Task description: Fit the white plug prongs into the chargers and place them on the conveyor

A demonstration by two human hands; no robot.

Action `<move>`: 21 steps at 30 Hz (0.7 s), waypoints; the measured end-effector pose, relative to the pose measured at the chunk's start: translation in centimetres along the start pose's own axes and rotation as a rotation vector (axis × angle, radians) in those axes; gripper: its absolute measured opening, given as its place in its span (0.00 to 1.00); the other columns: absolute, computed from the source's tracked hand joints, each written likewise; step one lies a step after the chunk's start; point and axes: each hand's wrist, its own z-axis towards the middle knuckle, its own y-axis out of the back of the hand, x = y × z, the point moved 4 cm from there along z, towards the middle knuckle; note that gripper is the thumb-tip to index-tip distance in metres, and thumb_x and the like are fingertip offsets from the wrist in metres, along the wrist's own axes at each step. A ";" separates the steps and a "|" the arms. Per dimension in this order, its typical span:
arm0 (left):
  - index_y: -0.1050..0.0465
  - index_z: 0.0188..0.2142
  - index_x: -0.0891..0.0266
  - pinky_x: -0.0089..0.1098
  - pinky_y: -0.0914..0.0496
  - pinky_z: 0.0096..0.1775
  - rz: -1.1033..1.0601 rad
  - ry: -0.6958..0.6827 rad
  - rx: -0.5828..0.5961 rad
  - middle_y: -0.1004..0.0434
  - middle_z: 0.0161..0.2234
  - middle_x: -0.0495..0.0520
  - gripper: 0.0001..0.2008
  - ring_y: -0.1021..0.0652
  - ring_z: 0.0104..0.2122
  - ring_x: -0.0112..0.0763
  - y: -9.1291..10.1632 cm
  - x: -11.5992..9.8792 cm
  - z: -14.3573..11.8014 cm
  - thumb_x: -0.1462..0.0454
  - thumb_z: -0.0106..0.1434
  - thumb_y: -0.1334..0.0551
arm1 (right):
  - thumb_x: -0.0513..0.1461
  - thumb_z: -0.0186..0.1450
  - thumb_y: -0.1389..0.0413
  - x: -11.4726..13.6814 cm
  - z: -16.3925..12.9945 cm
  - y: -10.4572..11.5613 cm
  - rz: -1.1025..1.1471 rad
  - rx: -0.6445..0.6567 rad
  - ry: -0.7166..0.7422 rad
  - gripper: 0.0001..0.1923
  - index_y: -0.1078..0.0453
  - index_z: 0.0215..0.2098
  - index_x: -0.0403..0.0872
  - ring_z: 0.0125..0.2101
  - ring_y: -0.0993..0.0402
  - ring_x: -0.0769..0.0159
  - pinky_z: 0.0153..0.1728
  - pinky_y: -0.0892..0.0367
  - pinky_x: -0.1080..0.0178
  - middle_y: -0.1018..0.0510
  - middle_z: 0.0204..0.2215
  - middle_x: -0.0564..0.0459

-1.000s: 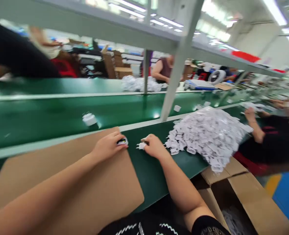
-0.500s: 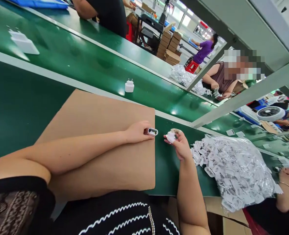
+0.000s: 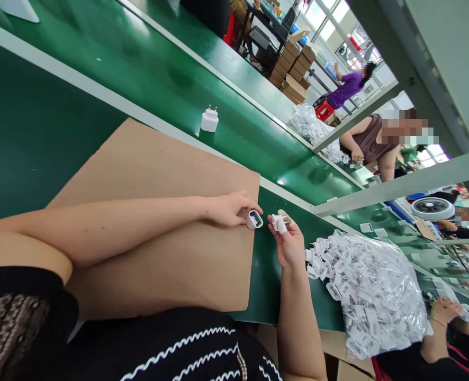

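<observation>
My left hand (image 3: 231, 208) is closed around a white charger housing (image 3: 255, 219), whose open end faces right and shows dark parts inside. It hovers over the right edge of a brown cardboard sheet (image 3: 171, 164). Just to the right, my right hand (image 3: 289, 241) pinches a white plug cover (image 3: 279, 223) with two pins. A small gap separates the two pieces. Beyond my right hand lies a clear plastic bag (image 3: 381, 291) full of white plug covers, several of them spilling out of its mouth (image 3: 322, 256).
An assembled white charger (image 3: 209, 119) stands on the green conveyor belt (image 3: 139, 69) behind the cardboard. A metal frame post (image 3: 377, 182) slants across the right. A co-worker's hand (image 3: 444, 312) is beyond the bag; other people sit across the line.
My right hand has turned the plug cover so its pins show, and the housing is tilted more toward me. The camera view has shifted; the charger on the belt appears higher.
</observation>
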 end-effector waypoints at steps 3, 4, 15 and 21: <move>0.32 0.63 0.58 0.44 0.31 0.59 0.065 0.101 -0.178 0.32 0.62 0.63 0.48 0.30 0.61 0.54 -0.3 -0.1 -0.3 0.50 0.46 0.19 | 0.49 0.52 0.23 0.1 -0.5 -0.9 -0.094 -0.011 0.049 0.26 0.19 0.44 0.47 0.45 0.17 0.54 0.50 0.22 0.51 0.15 0.42 0.47; 0.32 0.61 0.60 0.45 0.30 0.58 0.083 0.143 -0.248 0.33 0.61 0.65 0.50 0.29 0.59 0.55 -0.5 -0.1 -0.3 0.48 0.43 0.18 | 0.49 0.52 0.24 0.2 -0.6 -1.0 -0.118 -0.015 0.070 0.26 0.18 0.44 0.47 0.44 0.17 0.54 0.50 0.22 0.50 0.15 0.42 0.47; 0.28 0.61 0.61 0.42 0.27 0.53 -0.117 0.082 -0.183 0.23 0.51 0.59 0.39 0.23 0.51 0.48 -1.6 -0.6 -0.5 0.56 0.50 0.24 | 0.47 0.58 0.27 1.1 -1.0 -1.1 -0.225 -0.027 0.250 0.19 0.18 0.44 0.48 0.45 0.18 0.54 0.52 0.24 0.48 0.14 0.43 0.46; 0.18 0.45 0.59 0.35 0.26 0.43 -0.256 0.042 -0.038 0.21 0.41 0.55 0.17 0.21 0.40 0.40 -1.8 -0.8 -0.1 0.54 0.60 0.30 | 0.43 0.70 0.39 2.6 -2.5 -2.1 -0.632 -0.020 0.618 0.10 0.21 0.48 0.51 0.46 0.20 0.58 0.53 0.26 0.52 0.16 0.45 0.49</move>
